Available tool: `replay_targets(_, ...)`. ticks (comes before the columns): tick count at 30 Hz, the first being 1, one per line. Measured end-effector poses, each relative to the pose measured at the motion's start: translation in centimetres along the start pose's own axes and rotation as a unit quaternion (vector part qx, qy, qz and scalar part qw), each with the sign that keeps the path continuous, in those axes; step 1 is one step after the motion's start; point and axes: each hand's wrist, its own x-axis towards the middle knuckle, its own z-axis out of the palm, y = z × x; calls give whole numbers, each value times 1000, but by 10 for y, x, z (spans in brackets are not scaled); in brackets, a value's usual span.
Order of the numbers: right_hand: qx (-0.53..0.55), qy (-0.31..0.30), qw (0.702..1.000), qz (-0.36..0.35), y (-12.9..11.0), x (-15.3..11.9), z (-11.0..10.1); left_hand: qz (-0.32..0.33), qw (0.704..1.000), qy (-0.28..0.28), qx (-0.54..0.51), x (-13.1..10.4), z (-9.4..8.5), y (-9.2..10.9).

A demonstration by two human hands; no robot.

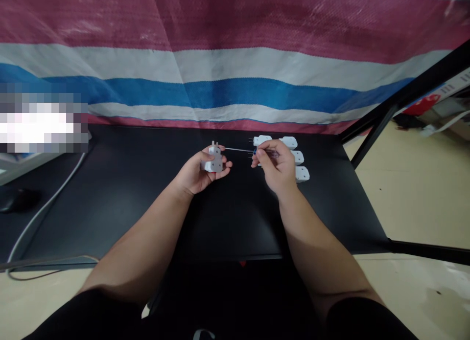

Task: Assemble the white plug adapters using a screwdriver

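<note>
A white plug adapter [216, 160] with metal prongs pointing up is held in my left hand [200, 171], thumb across its side. My right hand [277, 166] pinches the handle of a thin screwdriver [240, 149], whose metal shaft points left to the adapter; whether its tip touches cannot be made out. Several more white adapters lie around and behind my right hand, among them one at the back [289, 142] and one at the front right [303, 173]. My right hand partly covers some of them.
A black table [227, 217] lies beneath my arms. At the left are a black mouse [18, 199], a pale cable [55, 198] and a white device, partly blurred. Striped sheeting [220, 93] hangs behind; a black metal frame [382, 110] stands right.
</note>
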Motion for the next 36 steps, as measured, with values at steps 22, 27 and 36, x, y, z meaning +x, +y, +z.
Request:
replay_targets(22,-72,-63,995,-23,9,1,-8,-25,1000,-13,1,-3,2,-4)
replay_targets(27,-72,-68,995,-18,11,1,-9,-21,1000,-18,10,-2,-2,-4)
replay_targets(36,-58,-75,995,-16,9,1,-8,-10,1000,-11,12,-1,-1,-6)
